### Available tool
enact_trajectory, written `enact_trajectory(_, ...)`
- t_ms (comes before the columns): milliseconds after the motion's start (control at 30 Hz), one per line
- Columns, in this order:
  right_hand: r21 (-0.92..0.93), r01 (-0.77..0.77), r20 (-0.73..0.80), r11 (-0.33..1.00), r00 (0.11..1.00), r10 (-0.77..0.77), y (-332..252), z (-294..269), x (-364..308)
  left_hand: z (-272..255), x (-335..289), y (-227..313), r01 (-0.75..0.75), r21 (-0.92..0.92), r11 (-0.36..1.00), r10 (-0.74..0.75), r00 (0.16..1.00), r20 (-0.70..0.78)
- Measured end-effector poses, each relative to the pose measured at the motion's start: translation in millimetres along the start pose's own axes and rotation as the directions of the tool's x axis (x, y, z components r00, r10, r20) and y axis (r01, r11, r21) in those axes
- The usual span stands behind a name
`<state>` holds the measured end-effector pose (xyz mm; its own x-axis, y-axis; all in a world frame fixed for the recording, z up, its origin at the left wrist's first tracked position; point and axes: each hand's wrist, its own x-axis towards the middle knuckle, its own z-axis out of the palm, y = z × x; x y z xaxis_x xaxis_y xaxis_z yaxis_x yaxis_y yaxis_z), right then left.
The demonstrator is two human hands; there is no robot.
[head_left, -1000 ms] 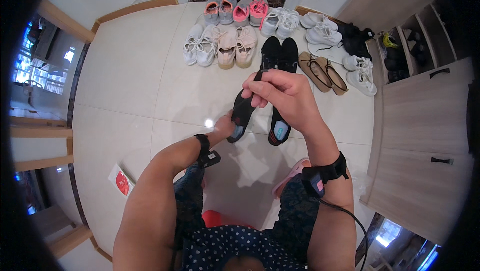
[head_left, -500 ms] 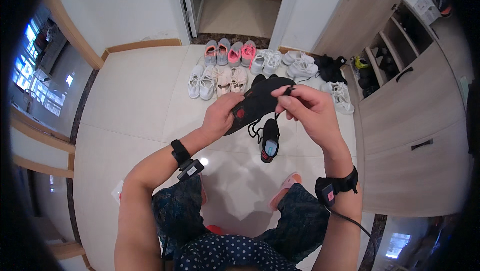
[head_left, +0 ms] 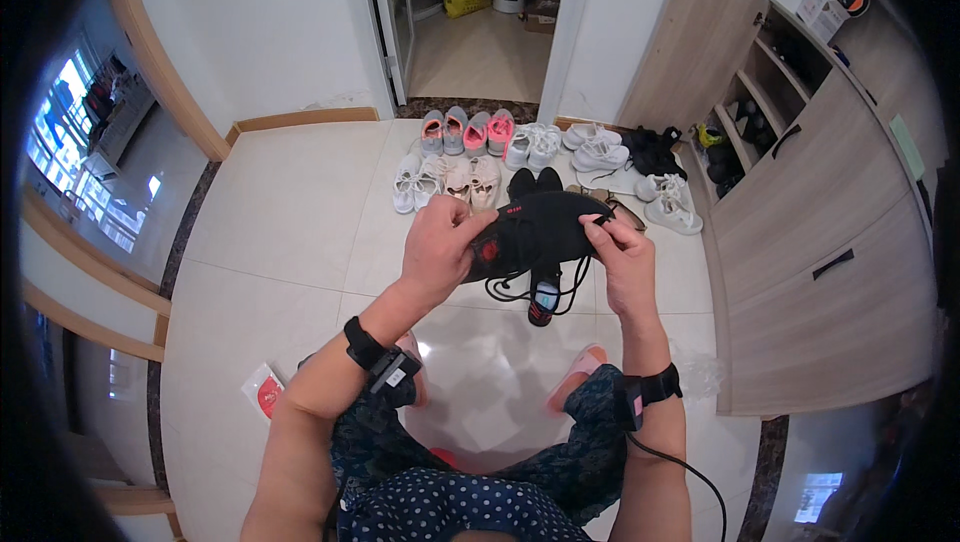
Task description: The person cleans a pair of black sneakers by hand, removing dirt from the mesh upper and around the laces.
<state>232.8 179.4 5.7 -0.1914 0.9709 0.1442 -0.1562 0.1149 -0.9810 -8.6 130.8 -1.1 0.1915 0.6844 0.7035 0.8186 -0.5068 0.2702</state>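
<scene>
A black lace-up shoe (head_left: 545, 225) with small red marks is held up crosswise between my hands. My left hand (head_left: 436, 252) is closed round its left end, thumb on the upper. At its right end my right hand (head_left: 626, 264) is closed in a pinch, thumb against forefinger; a bit of black shows at the fingertips, and I cannot tell if it is the shoe's edge or a lace. Black laces (head_left: 575, 292) hang in loops below the shoe. Under it, on the floor, stands another black shoe (head_left: 541, 312) with a pale insole, partly hidden.
Behind the held shoe stand grey-and-pink sneakers (head_left: 477, 132), white sneakers (head_left: 597, 152), beige shoes (head_left: 472, 180) and black shoes (head_left: 534, 182). A wooden shoe cabinet (head_left: 820, 242) with an open door lines the right. A red-and-white packet (head_left: 265, 392) lies left. Pink slippers (head_left: 578, 377) are on my feet.
The held shoe has turned nearer to level and shifted slightly right. My right hand has lowered and moved right along it. The laces hang in wider loops; the whole view has tilted up.
</scene>
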Motion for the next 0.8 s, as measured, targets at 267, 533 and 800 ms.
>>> enact_trajectory(267, 0.098, 0.038, -0.202, 0.994, 0.979, -0.018, 4, -10, 7, 20, -20, 32, 0.509, -0.737, 0.445, -0.623, 0.767, 0.154)
enact_trajectory(533, -0.091, 0.122, -0.017, 0.988, 0.992, -0.124, 6, -7, 3, 41, 6, 27, 0.460, -0.622, -0.634, -0.353, 0.544, 0.762)
enact_trajectory(800, 0.169, 0.134, -0.190, 0.976, 0.976, -0.102, -24, -34, -5, 47, -1, -13, 0.194, -0.748, -0.634, -0.608, 0.471, 0.638)
